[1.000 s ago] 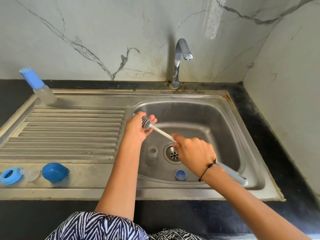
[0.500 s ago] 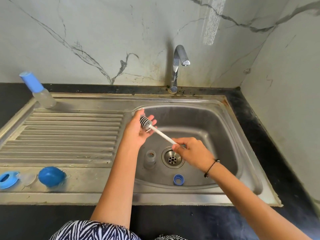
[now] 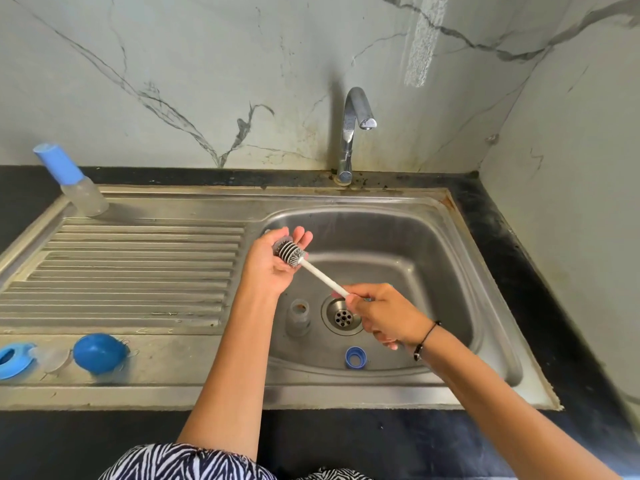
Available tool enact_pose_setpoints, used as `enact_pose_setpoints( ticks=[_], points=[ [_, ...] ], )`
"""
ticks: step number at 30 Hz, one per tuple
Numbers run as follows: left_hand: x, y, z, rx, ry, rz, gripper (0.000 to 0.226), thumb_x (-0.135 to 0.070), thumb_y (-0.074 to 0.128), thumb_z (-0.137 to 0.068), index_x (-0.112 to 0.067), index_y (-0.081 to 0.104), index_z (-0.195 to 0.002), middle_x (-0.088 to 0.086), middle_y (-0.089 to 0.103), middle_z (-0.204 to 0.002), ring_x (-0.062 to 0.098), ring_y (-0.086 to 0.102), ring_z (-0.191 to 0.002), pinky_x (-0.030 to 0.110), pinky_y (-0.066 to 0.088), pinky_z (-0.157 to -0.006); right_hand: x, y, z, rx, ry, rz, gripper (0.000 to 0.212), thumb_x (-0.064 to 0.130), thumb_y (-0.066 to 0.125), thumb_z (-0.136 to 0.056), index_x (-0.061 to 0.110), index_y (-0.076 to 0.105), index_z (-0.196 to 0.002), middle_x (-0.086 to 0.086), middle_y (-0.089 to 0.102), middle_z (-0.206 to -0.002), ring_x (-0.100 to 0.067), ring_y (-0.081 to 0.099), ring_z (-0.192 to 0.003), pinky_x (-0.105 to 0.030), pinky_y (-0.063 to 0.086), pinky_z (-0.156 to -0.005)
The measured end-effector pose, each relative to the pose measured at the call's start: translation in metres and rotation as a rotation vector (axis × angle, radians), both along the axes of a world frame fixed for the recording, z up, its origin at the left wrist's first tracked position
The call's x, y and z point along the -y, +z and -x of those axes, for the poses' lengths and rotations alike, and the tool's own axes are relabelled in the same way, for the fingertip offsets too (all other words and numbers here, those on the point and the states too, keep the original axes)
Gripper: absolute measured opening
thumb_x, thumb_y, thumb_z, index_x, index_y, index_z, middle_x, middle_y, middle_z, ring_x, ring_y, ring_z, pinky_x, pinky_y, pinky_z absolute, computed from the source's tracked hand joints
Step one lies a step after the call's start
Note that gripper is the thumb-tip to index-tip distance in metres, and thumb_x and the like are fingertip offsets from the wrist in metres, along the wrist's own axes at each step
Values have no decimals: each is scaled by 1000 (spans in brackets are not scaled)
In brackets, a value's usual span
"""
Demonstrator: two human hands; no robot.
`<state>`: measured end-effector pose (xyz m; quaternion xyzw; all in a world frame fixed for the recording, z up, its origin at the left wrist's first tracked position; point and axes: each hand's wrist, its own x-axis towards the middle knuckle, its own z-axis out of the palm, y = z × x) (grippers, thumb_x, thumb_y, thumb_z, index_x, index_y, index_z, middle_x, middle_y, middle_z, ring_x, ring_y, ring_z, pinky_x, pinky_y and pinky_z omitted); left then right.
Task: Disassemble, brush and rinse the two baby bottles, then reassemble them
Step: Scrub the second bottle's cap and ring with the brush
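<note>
over the sink basin [image 3: 433,244], my right hand [image 3: 384,313] grips the bottle brush [image 3: 313,268] handle, bristles working something small, hard to identify, gripped in my left hand [image 3: 273,258]; bottle [image 3: 298,317] stands below, awaiting brushing next, i judge.
</note>
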<state>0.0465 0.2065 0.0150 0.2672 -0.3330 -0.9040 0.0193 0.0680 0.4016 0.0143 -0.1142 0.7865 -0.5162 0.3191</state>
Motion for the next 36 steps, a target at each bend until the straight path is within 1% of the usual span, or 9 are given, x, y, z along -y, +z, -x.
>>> enact_pose_setpoints(
  ticks=[5, 8, 12, 16, 21, 23, 26, 29, 36],
  points=[
    [-7, 1, -6, -237, 59, -190, 28, -18, 36, -98, -13, 53, -76, 2, 65, -76, 18, 68, -78, 40, 43, -94, -12, 9, 5, 336, 41, 145, 28, 22, 41, -101, 21, 64, -117, 3, 28, -48, -7, 20, -33, -15, 22, -32],
    [-12, -5, 1, -39, 64, -61, 24, -27, 41, -99, -13, 54, -84, 7, 63, -86, 21, 62, -82, 38, 49, -82, -5, 7, 3, -61, -21, -136, 26, 26, 45, -99, 22, 63, -118, -1, 47, -56, -9, 40, -39, -25, 43, -40],
    [-17, -9, 8, 278, 60, 429, 24, -33, 59, -92, -15, 52, -78, 4, 56, -78, 15, 54, -69, 36, 52, -74, -1, 4, -5, -736, 69, -738, 30, 38, 35, -99, 35, 46, -127, -5, 66, -104, -31, 61, -95, -35, 45, -69],
    [-8, -10, 12, 345, 38, 504, 23, -34, 63, -90, -16, 53, -79, 1, 52, -78, 12, 45, -65, 33, 47, -69, 8, 1, -8, -1003, 137, -873, 37, 31, 33, -101, 28, 31, -138, -4, 64, -94, -31, 65, -80, -27, 31, -49],
    [6, -17, 7, 353, 28, 343, 15, -18, 59, -92, -13, 53, -80, 2, 53, -77, 12, 48, -70, 30, 46, -69, 9, -8, -2, -1117, 141, -961, 50, 27, 87, -54, 24, 69, -101, 0, 51, -46, -22, 48, -31, -17, 17, -39],
    [10, -15, 7, 292, 51, 217, 16, -11, 55, -94, -11, 54, -78, 1, 64, -69, 12, 54, -72, 31, 48, -72, 9, -6, -4, -1104, 183, -906, 41, 35, 74, -76, 28, 60, -114, -1, 59, -59, -25, 58, -45, -22, 23, -41],
    [11, -16, 7, 230, 76, 112, 16, -9, 53, -95, -7, 56, -80, -1, 67, -54, 13, 57, -73, 33, 50, -73, 6, -5, 1, -930, 113, -775, 31, 39, 36, -99, 35, 40, -129, -3, 66, -95, -33, 64, -86, -30, 37, -58],
    [9, -14, 7, 196, 70, 64, 17, -10, 51, -96, -3, 58, -83, 4, 66, -73, 14, 57, -77, 35, 48, -85, 3, 0, 5, -721, 101, -673, 27, 40, 38, -98, 37, 52, -120, 0, 67, -102, -28, 60, -96, -33, 44, -70],
    [6, -8, 2, 30, 110, -61, 19, -15, 51, -96, 1, 61, -89, 7, 63, -91, 13, 58, -84, 33, 49, -82, -3, 5, 15, 314, -23, 77, 25, 25, 45, -100, 20, 65, -114, 3, 29, -49, -7, 19, -33, -14, 21, -33]
  ],
)
